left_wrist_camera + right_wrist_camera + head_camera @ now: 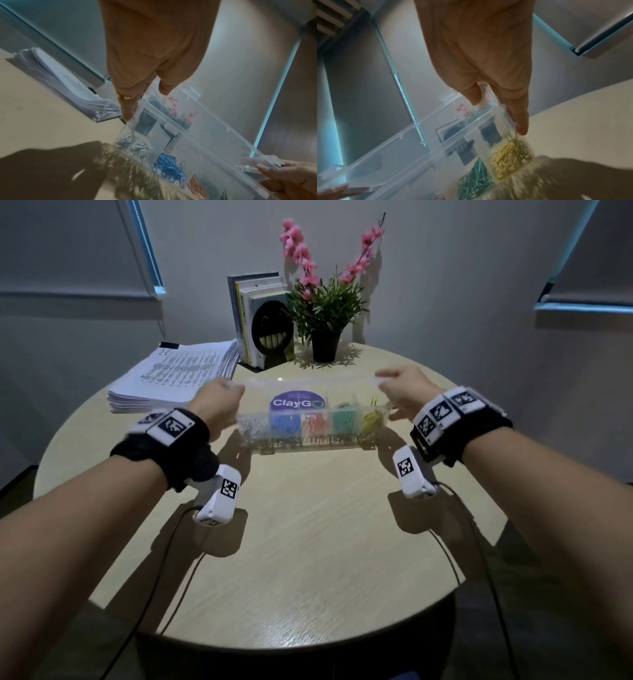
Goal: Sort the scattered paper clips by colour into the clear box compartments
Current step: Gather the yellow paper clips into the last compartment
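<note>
A clear compartment box (308, 447) is held between both hands over the round table, its lid (308, 381) with a purple sticker half raised. Its compartments hold silver clips (251, 426), blue clips (286, 424), red clips (315, 422), green clips (344, 421) and yellow clips (371, 417), left to right. My left hand (219, 402) pinches the left end; in the left wrist view this hand (145, 105) has its thumb on the lid and a finger down the end wall by the silver clips (132, 144). My right hand (400, 392) (498, 117) pinches the right end beside the yellow clips (506, 162).
A thick stack of printed papers (178, 371) lies at the back left of the table (308, 542). Upright books (260, 316) and a potted plant (325, 309) with pink flowers stand behind the box. Cables run from both wrists toward the near edge.
</note>
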Tool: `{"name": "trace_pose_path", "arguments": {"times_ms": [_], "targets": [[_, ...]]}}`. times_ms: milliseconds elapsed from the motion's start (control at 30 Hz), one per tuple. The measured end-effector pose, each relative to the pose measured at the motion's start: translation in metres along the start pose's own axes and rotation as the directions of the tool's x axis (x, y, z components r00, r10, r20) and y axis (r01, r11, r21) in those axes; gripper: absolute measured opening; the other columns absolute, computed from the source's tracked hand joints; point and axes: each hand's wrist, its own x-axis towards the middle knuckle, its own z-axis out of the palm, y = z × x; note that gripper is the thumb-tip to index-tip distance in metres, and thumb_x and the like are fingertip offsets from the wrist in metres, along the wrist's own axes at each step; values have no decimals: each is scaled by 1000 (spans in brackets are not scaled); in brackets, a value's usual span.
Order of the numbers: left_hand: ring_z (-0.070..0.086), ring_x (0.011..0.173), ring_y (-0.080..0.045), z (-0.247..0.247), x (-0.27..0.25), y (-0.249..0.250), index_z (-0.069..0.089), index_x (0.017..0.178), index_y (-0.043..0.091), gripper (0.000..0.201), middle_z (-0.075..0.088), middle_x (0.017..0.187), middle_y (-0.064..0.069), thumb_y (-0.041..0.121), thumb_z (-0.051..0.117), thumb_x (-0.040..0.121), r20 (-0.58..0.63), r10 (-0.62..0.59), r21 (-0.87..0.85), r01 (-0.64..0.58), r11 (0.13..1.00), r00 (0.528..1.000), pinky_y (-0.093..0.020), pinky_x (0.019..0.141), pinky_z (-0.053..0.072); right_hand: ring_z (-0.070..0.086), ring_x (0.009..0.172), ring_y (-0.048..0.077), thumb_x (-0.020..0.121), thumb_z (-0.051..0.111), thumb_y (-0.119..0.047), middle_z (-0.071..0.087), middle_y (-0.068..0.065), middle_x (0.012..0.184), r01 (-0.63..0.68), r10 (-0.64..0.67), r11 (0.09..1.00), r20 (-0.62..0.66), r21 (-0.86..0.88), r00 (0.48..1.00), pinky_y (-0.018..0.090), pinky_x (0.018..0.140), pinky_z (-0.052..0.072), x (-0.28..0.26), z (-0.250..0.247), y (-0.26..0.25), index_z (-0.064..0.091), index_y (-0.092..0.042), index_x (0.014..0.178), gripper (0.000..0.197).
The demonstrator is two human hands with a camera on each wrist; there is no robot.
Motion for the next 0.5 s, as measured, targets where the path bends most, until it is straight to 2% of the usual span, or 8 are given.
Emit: {"name": "trace_pose_path", "arguments": {"times_ms": [33, 100, 167, 233, 267, 367, 433, 500], "targets": [[47, 70, -18, -1, 0, 9, 53, 99, 19, 15, 48, 83, -4, 26, 40, 97, -4, 14, -14, -15, 1000, 1000, -28, 62, 43, 63, 89, 33, 95, 44, -9, 56, 5, 101, 9, -9, 1000, -10, -11, 1000, 52, 81, 56, 1, -4, -11, 55, -21, 130, 39], [39, 60, -16, -4, 1, 29, 45, 79, 22, 20, 37, 73, -2, 23, 35, 96, -15, 46, -28, -46, 999, 999, -25, 57, 37, 63, 90, 35, 95, 42, -10, 54, 7, 104, 32, -34, 998, -28, -47, 999, 52, 80, 56, 3, -12, -31, 53, -21, 131, 39], [33, 56, -15, -7, 0, 45, 48, 83, 23, 20, 35, 73, -2, 22, 33, 96, -7, 92, -41, -92, 995, 996, -25, 57, 35, 62, 87, 34, 96, 42, -11, 53, 8, 100, 46, -49, 997, -50, -62, 998, 52, 79, 57, 6, -21, -45, 53, -21, 130, 37], [34, 56, -15, -11, -3, 55, 52, 107, 21, 24, 40, 80, -3, 24, 32, 96, 36, 108, -73, -106, 992, 993, -24, 59, 36, 60, 81, 34, 96, 43, -13, 51, 7, 92, 46, -50, 996, -46, -75, 998, 53, 79, 56, 8, -27, -51, 53, -20, 127, 34], [35, 53, -14, -12, -7, 57, 52, 109, 21, 24, 42, 79, -4, 23, 31, 96, 59, 115, -73, -110, 991, 992, -24, 59, 34, 60, 80, 34, 96, 44, -15, 51, 8, 91, 46, -49, 996, -34, -83, 998, 53, 79, 56, 8, -29, -50, 53, -20, 125, 31], [32, 46, -12, -12, -11, 50, 46, 84, 22, 24, 42, 65, -3, 16, 27, 99, 109, 84, -81, -75, 994, 991, -21, 58, 30, 58, 80, 33, 94, 46, -16, 53, 12, 99, 33, -32, 998, 15, -62, 999, 53, 78, 56, 9, -28, -39, 54, -21, 118, 26], [33, 52, -15, -13, -13, 39, 46, 84, 21, 23, 40, 65, -5, 14, 28, 96, 132, 33, -104, -19, 994, 991, -22, 58, 35, 57, 82, 32, 92, 47, -11, 54, 12, 104, 8, -6, 999, 51, -33, 999, 48, 76, 57, 9, -23, -28, 56, -21, 122, 32], [36, 54, -17, -15, -14, 27, 46, 92, 17, 17, 40, 66, -5, 13, 29, 94, 115, -21, -115, 34, 993, 993, -25, 58, 41, 56, 83, 29, 91, 48, -3, 55, 11, 102, -21, 21, 1000, 80, -1, 997, 44, 74, 56, 8, -16, -16, 58, -21, 123, 39]]}}
